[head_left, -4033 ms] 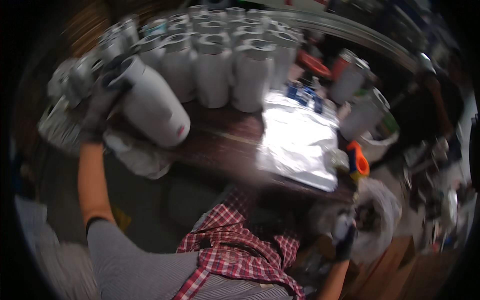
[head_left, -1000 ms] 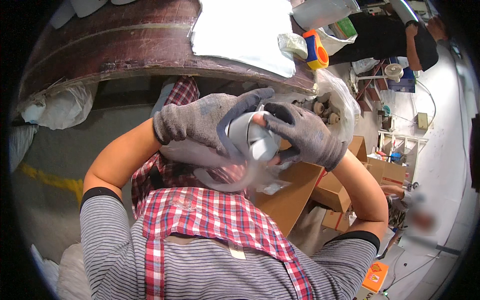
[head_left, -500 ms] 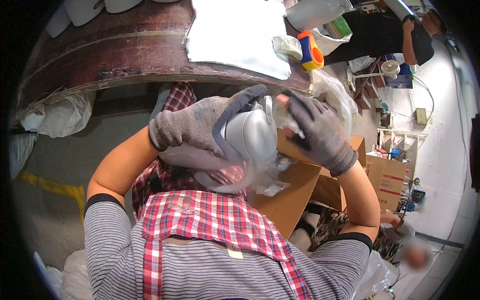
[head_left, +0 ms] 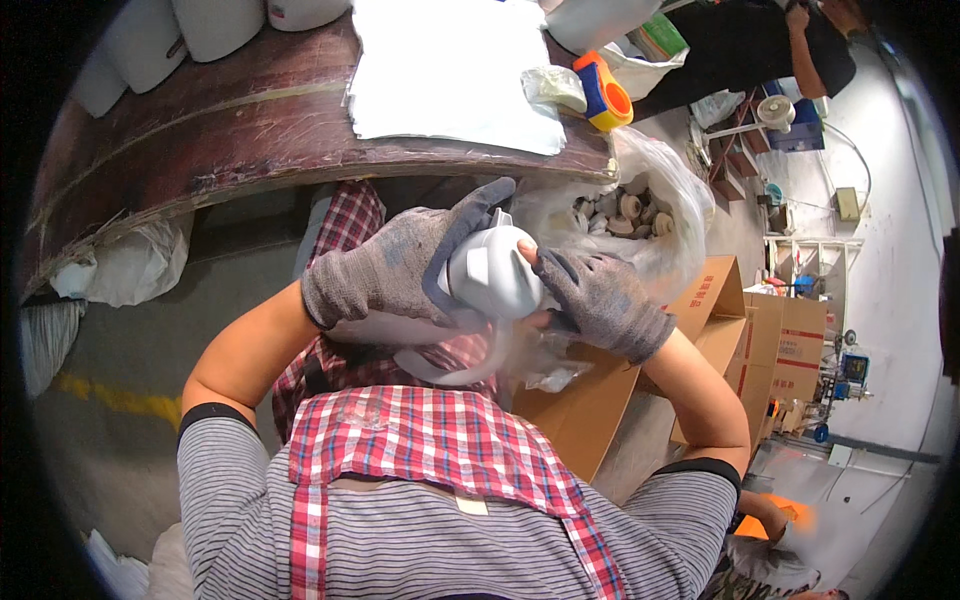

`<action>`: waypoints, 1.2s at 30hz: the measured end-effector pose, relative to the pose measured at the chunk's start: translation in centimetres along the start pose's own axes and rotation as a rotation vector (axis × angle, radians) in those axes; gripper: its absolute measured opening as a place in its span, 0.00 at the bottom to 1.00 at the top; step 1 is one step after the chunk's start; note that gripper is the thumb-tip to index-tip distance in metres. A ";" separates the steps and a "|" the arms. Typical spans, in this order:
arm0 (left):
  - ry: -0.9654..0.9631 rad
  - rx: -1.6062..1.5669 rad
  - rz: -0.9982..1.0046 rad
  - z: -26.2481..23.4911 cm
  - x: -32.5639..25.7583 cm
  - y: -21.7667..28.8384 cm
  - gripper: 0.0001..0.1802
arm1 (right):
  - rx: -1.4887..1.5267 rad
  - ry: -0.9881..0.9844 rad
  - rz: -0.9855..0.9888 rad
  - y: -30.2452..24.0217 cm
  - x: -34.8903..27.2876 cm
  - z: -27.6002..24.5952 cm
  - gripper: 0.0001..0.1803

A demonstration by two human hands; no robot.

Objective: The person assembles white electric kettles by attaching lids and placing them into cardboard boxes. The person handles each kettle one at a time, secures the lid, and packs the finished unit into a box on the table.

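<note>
A translucent plastic jug (head_left: 410, 330) with a pale grey-white lid (head_left: 497, 270) lies tilted across my lap, its lid toward the right and its curved handle (head_left: 450, 372) toward me. My left hand (head_left: 405, 255), in a grey work glove, is wrapped round the jug at its lid end, the thumb reaching along the far side. My right hand (head_left: 600, 300), gloved too with a bare fingertip showing, is closed on the right side of the lid. Some of its fingers are hidden behind the lid.
Beyond my lap a dark worktable (head_left: 240, 130) carries white sheets (head_left: 450, 80), a tape dispenser (head_left: 603, 92) and several pale jugs (head_left: 215, 25). An open plastic bag (head_left: 685, 190) of round parts hangs by its edge. Cardboard boxes (head_left: 585, 405) stand at right; co-workers are farther off.
My right hand has come in from the right and now presses on the lid. A raised flap on the lid no longer stands up. The view has shifted, showing the bag's contents.
</note>
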State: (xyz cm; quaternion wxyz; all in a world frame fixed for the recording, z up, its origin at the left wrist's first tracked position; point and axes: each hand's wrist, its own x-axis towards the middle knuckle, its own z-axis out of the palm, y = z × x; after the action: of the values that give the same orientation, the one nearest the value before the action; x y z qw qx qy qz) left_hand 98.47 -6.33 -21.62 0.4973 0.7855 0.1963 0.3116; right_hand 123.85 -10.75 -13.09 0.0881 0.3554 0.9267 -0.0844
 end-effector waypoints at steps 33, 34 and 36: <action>0.496 0.108 -0.196 -8.0 -1.5 1.2 0.37 | 0.437 0.739 0.298 17.3 18.9 7.3 0.18; 0.490 0.025 -0.256 -8.1 -1.5 1.1 0.38 | 0.335 0.649 0.365 17.8 19.6 8.2 0.21; 0.414 0.054 -0.296 -8.6 -1.0 1.1 0.39 | 0.358 0.590 0.403 18.3 20.7 7.9 0.19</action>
State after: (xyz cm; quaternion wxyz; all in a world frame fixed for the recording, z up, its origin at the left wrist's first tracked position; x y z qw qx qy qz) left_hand 91.82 -1.76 -18.22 0.4655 0.6808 0.4151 0.3840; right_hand 121.81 14.25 -27.10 -0.2306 0.5490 0.7944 -0.1199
